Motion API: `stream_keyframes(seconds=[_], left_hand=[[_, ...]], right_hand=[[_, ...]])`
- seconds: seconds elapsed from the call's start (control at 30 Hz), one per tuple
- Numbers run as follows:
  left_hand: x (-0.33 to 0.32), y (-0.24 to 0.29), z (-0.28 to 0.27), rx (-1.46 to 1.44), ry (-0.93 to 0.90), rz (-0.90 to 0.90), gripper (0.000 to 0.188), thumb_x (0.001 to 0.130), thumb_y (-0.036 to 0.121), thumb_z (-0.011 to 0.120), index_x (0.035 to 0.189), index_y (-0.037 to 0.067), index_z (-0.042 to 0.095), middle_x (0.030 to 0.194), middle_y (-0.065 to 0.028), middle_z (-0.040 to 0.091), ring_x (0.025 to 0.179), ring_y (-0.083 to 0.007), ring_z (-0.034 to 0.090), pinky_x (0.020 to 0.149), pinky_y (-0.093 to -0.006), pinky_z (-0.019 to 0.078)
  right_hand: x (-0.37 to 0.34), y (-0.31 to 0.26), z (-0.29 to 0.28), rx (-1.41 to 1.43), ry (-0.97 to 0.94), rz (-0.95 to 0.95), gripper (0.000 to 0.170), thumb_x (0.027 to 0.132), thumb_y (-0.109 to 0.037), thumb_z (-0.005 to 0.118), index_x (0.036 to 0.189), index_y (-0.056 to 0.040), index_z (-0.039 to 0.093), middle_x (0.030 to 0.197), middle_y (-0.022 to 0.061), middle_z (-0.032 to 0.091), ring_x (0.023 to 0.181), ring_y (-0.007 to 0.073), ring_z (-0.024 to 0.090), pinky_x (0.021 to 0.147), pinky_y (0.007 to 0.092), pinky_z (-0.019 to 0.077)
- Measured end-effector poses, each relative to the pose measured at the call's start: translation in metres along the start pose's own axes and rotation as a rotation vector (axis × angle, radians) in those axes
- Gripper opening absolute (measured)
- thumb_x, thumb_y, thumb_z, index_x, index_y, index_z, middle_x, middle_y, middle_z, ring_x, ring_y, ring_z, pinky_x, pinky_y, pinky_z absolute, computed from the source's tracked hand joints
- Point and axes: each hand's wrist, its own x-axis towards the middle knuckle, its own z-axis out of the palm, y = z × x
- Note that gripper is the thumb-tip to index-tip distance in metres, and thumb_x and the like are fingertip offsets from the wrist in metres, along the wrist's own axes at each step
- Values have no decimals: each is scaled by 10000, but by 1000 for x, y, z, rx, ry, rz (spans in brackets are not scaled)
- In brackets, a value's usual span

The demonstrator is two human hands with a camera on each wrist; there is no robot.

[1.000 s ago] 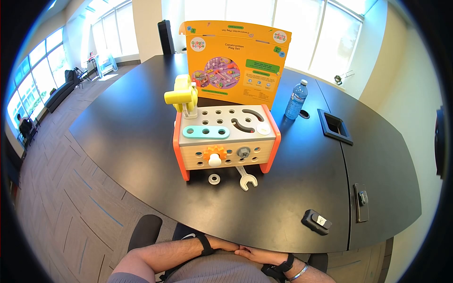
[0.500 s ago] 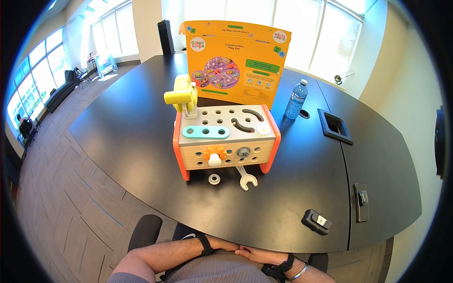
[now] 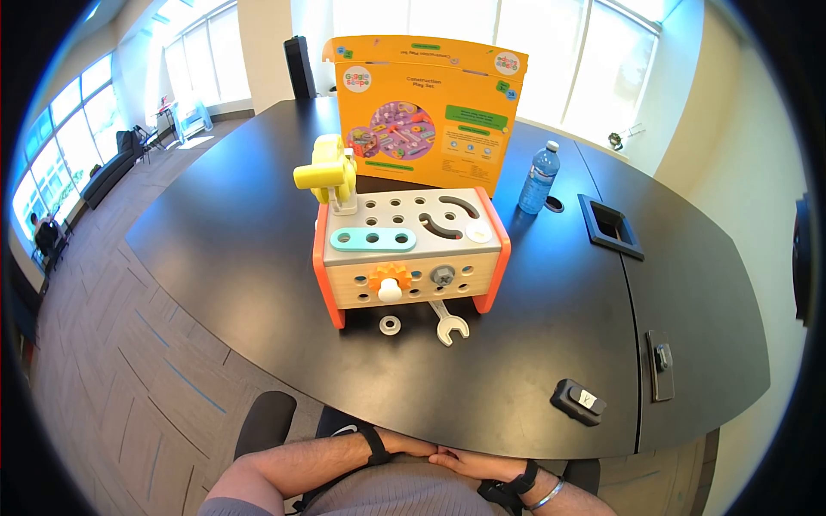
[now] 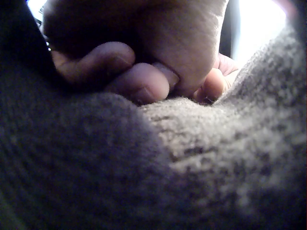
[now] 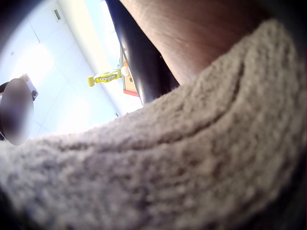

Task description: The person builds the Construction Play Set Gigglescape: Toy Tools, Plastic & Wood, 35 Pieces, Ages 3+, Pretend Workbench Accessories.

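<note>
My left hand point(image 3: 409, 444) and right hand point(image 3: 471, 464) rest together in the lap at the table's front edge, fingers overlapping. In the left wrist view, bent fingers point(image 4: 144, 85) lie against the grey knitted shirt point(image 4: 230, 158); no object shows between them. Beyond the hands stands a toy workbench point(image 3: 348, 297) with red-orange ends. On its grey top are a yellow toy part point(image 3: 329, 172) and a turquoise strip point(image 3: 348, 243). An orange gear point(image 3: 379, 277) with a white bolt point(image 3: 390, 291) and a grey bolt point(image 3: 442, 276) sit on its front. A white nut point(image 3: 390, 325) and a toy wrench point(image 3: 451, 328) lie before it.
Behind the workbench stands a yellow box point(image 3: 413, 73). A water bottle point(image 3: 539, 179) is at its right, near a recessed table socket point(image 3: 598, 211). A black device point(image 3: 577, 402) marked K and a phone-like slab point(image 3: 662, 385) lie at the right. A chair armrest point(image 3: 265, 426) is front left.
The head view has shifted slightly, so the workbench and box appear a little further left and up. The hands keep the same place in the lap.
</note>
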Motion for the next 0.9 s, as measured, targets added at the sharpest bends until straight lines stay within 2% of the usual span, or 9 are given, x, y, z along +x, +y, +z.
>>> stream_keyframes(seconds=[0.37, 0.43, 0.67, 0.87, 0.9], left_hand=[[-3, 5, -3, 19, 22, -19, 370, 1025, 344, 681, 1131, 14, 811, 1095, -184, 822, 988, -328, 759, 939, -450, 594], [1, 1, -1, 39, -36, -44, 413, 1051, 382, 627, 1209, 44, 805, 1191, -165, 823, 1071, -323, 757, 980, -442, 579], [-1, 4, -5, 59, -60, -73, 426, 1051, 395, 617, 1205, 40, 798, 1184, -172, 821, 1061, -326, 756, 982, -442, 577], [-3, 4, -5, 70, -9, -25, 428, 1048, 405, 622, 1195, 44, 798, 1169, -176, 820, 1056, -327, 754, 979, -447, 575], [-4, 8, -9, 87, -19, -28, 428, 1050, 409, 621, 1192, 47, 800, 1167, -174, 820, 1055, -323, 752, 979, -445, 574]], right_hand=[[0, 18, 12, 59, 11, -4, 489, 1115, -452, 705, 863, -34, 681, 709, 88, 643, 633, 236, 584, 647, 403, 501], [0, 20, 13, 60, -1, 6, 505, 1119, -468, 698, 861, -34, 680, 710, 88, 644, 636, 235, 586, 650, 400, 504], [0, 5, 4, 2, -3, -4, 515, 1120, -483, 695, 868, -34, 677, 709, 87, 640, 636, 233, 580, 657, 398, 504], [0, 7, 3, -26, -4, -14, 502, 1124, -473, 692, 879, -35, 684, 718, 85, 650, 639, 229, 577, 658, 395, 507], [0, 8, 3, -59, -42, 15, 453, 1112, -465, 708, 936, -47, 721, 766, 82, 691, 678, 235, 628, 684, 388, 534]])
